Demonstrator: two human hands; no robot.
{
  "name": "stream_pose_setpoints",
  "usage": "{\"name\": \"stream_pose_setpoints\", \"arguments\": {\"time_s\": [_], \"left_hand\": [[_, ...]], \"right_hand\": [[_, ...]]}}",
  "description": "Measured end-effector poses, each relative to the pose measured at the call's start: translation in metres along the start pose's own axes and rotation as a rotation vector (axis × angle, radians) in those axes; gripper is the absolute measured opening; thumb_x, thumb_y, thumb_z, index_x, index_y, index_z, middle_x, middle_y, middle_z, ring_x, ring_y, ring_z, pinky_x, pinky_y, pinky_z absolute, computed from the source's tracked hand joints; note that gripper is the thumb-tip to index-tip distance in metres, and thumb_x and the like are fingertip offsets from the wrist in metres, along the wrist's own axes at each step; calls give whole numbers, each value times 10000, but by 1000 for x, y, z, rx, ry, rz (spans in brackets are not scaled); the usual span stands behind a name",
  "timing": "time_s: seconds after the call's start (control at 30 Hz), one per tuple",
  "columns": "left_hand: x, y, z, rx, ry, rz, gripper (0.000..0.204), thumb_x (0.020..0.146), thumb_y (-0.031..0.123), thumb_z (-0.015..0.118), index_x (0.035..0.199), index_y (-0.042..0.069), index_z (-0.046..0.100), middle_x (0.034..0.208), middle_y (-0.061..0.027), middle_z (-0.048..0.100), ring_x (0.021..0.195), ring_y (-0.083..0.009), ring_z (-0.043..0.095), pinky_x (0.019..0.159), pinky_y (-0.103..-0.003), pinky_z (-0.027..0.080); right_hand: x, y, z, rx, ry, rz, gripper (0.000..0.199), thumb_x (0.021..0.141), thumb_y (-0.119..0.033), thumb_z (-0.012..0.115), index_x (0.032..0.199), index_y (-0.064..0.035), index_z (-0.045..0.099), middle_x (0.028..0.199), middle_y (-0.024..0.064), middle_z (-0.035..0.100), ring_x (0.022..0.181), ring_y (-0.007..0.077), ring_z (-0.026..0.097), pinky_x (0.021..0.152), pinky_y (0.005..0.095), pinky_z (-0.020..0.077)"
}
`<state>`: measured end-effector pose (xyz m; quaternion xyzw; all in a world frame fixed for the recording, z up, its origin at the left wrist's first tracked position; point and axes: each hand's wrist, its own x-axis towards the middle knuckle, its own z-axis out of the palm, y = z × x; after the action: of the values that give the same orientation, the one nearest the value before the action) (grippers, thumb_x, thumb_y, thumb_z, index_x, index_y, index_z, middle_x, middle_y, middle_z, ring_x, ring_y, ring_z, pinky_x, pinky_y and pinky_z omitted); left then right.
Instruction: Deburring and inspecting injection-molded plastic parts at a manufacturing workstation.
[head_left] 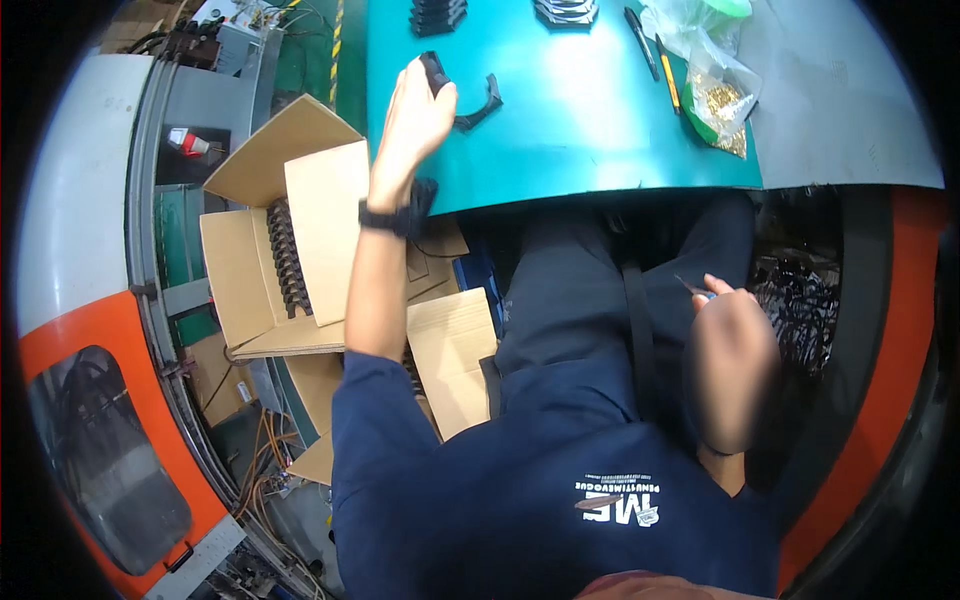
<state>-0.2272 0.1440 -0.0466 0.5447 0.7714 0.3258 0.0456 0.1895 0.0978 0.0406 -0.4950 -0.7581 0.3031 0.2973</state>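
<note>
My left hand (415, 120) is over the left part of the teal table top, its fingers closed on a small black plastic part (434, 70). Close beside it lies a curved black plastic part (488, 104); whether it joins the held one I cannot tell. My right hand (738, 345), partly blurred, is above my right thigh. Its fingers are closed round a small tool with a thin pointed tip (688, 285) and a bit of blue at the grip; the exact kind is unclear.
Stacks of black parts (438, 16) (566, 12) stand at the table's far edge. To the right lie a black pen (641, 44), a yellow-and-black pen (669, 76) and a clear bag of small brass-coloured pieces (724, 102). An open cardboard box (325, 230) holding black parts stands left.
</note>
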Motion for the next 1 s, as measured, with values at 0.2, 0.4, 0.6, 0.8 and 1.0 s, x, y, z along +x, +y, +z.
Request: {"name": "stream_pose_setpoints", "arguments": {"time_s": [0.2,0.4,0.6,0.8,1.0], "left_hand": [[66,-52,26,263,-184,212,328,786,213,737,1076,65,703,976,-156,699,952,-324,658,842,-424,504],[99,-47,31,438,-153,369,245,762,214,763,968,89,724,921,-117,688,913,-301,648,825,-401,504],[108,-67,30,537,-50,324,193,751,205,766,911,108,723,877,-96,671,906,-284,637,837,-411,481],[103,-64,27,514,133,308,356,751,256,778,1058,111,673,1034,-88,617,1018,-275,590,913,-407,441],[36,-8,17,81,-59,61,449,839,412,696,1036,9,675,1021,-175,653,988,-323,619,875,-395,485]], "right_hand": [[-1,2,6,35,-38,84,176,817,-62,713,959,35,674,739,131,600,668,238,554,619,328,424],[7,5,14,26,-60,109,177,817,-71,714,955,34,677,779,143,636,706,245,601,645,321,455],[11,7,20,39,-81,137,174,822,-77,714,955,29,679,795,142,648,718,247,613,653,321,465],[9,10,27,50,-121,134,203,816,-80,719,981,26,668,816,142,643,744,256,615,667,323,467],[8,6,25,11,-143,151,214,855,-71,670,1045,21,635,885,155,631,796,276,621,714,345,476]]}}
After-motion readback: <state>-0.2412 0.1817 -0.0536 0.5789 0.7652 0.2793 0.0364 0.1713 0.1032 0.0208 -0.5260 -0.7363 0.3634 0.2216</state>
